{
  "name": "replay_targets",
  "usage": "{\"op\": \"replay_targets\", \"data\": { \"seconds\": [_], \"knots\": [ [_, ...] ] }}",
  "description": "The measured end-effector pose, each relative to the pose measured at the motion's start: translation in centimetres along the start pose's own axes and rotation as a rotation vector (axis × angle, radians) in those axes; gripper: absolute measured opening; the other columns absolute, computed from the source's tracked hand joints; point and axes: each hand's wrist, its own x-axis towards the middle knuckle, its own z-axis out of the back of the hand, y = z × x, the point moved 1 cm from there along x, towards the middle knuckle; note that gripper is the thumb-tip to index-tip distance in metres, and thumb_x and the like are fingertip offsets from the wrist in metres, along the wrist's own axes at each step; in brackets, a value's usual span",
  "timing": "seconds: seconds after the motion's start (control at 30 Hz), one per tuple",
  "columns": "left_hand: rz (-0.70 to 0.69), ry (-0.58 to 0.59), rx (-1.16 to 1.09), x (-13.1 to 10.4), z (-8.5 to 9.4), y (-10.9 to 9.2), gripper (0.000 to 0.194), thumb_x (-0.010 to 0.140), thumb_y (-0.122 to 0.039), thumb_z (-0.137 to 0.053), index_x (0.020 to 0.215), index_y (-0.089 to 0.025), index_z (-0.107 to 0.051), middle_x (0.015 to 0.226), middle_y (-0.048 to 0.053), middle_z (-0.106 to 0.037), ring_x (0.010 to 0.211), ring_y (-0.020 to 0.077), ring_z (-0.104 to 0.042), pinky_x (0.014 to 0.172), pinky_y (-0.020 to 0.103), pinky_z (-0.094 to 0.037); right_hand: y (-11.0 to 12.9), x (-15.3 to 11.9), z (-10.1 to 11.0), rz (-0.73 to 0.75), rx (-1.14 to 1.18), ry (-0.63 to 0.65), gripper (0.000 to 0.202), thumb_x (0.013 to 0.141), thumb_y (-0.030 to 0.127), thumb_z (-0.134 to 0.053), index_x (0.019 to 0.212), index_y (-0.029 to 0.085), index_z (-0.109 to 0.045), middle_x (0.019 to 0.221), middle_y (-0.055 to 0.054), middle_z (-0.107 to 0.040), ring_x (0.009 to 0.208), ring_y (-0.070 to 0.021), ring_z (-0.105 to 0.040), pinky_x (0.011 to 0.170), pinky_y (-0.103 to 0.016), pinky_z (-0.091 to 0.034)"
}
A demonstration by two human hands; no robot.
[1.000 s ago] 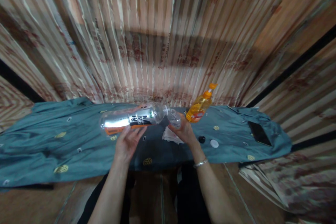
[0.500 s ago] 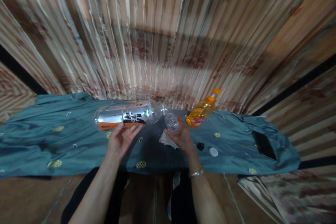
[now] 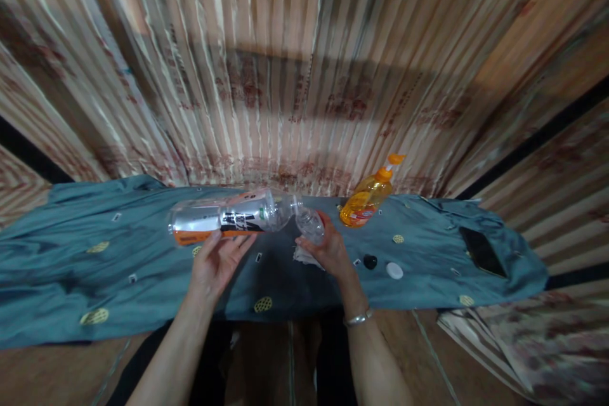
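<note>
My left hand (image 3: pixel 219 260) supports a large clear plastic bottle (image 3: pixel 238 219) with a silver and orange label, its thumb in front and its fingers underneath. The bottle lies nearly level, its neck pointing right. My right hand (image 3: pixel 328 244) is wrapped round a small clear plastic bottle (image 3: pixel 310 223), tilted with its upper end at the large bottle's mouth. Whether the two mouths touch I cannot tell. Below the right hand a crumpled whitish cloth or tissue (image 3: pixel 304 256) lies on the teal cloth. Both bottles look clear inside.
An orange pump bottle (image 3: pixel 365 200) stands to the right of my right hand. A black cap (image 3: pixel 370 261), a white round lid (image 3: pixel 394 270) and a dark phone (image 3: pixel 482 251) lie on the teal tablecloth (image 3: pixel 143 254). Behind hangs a striped curtain (image 3: pixel 285 76).
The view has shifted slightly. The large bottle's neck and the small bottle's top have come closer together, and the large bottle's base sits a little lower. Both hands keep their holds.
</note>
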Motion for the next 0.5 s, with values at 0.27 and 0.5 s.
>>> {"op": "replay_targets", "data": {
  "seconds": [0.27,0.5],
  "knots": [
    [-0.007,0.050,0.007,0.9,-1.3,-1.3,0.019,0.067,-0.014,-0.083,0.077,-0.023,-0.069,0.081,0.004,-0.081,0.105,0.0346,-0.079,0.108,0.063,-0.058,0.4,0.1,-0.4,0.011,-0.052,-0.056,0.069,0.078,0.040,-0.086,0.139,0.021,-0.059,0.132,-0.014,-0.077,0.121,-0.0349,-0.075,0.107,-0.052,-0.060],
    [0.015,0.084,0.049,1.8,-1.9,-1.2,0.016,0.066,-0.016,-0.083,0.072,-0.020,-0.068,0.084,0.006,-0.082,0.092,0.0290,-0.081,0.100,0.053,-0.064,0.3,0.4,-0.4,0.009,-0.080,-0.096,0.071,0.078,0.041,-0.088,0.139,0.017,-0.060,0.127,-0.016,-0.079,0.116,-0.0356,-0.077,0.101,-0.049,-0.062]
  ]
}}
